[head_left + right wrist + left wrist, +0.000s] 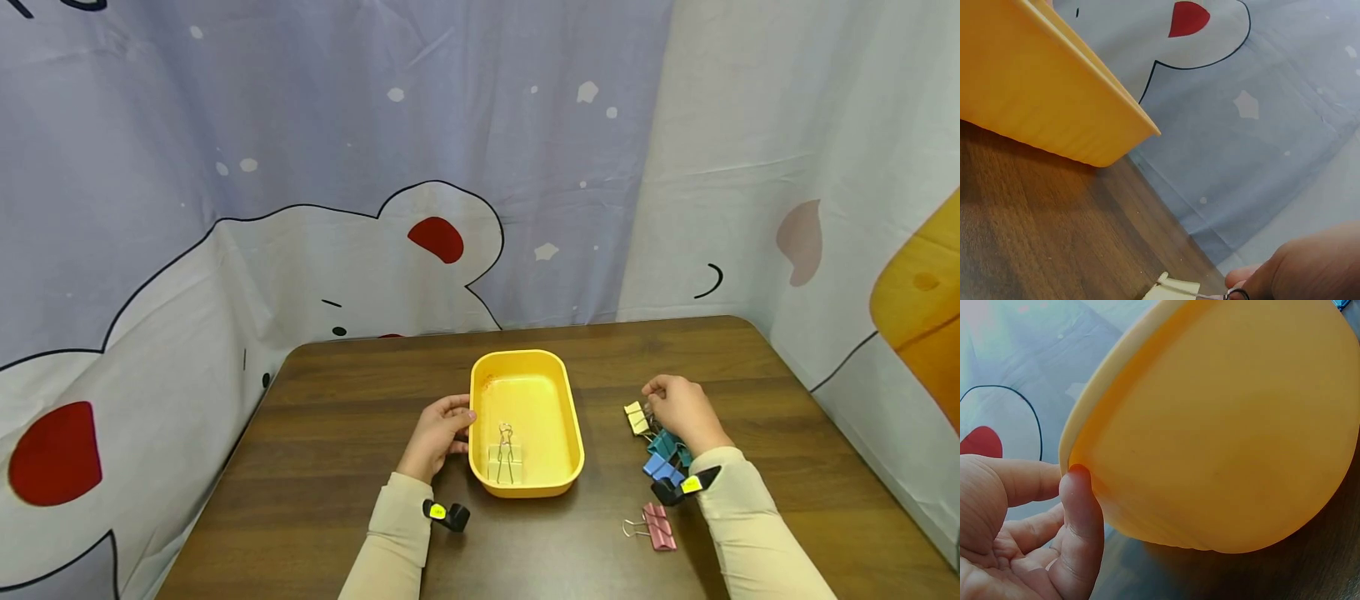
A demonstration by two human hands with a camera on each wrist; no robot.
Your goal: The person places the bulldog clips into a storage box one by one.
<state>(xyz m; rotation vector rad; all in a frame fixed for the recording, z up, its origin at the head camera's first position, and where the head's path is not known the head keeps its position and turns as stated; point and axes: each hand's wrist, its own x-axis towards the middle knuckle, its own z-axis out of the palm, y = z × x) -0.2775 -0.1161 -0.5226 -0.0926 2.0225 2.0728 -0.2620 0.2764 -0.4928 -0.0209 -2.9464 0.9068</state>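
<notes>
My left hand (437,435) pinches the left rim of a yellow plastic tray (575,454), thumb on the inside and fingers along the outer wall. Within the tray, near its front end, lies a pale yellow binder clip (505,463) with its wire handles up. To the right, my right hand (684,408) pinches the wire handle of another pale yellow binder clip (1175,290) between thumb and fingers. Under that hand and wrist are teal binder clips (662,445) and a blue binder clip (663,469), partly covered.
A pink binder clip (659,527) lies nearer the front, its handle pointing left. Everything stands on a dark wooden table (360,400) with rounded back corners. A printed curtain (555,167) hangs right behind the table and along its sides.
</notes>
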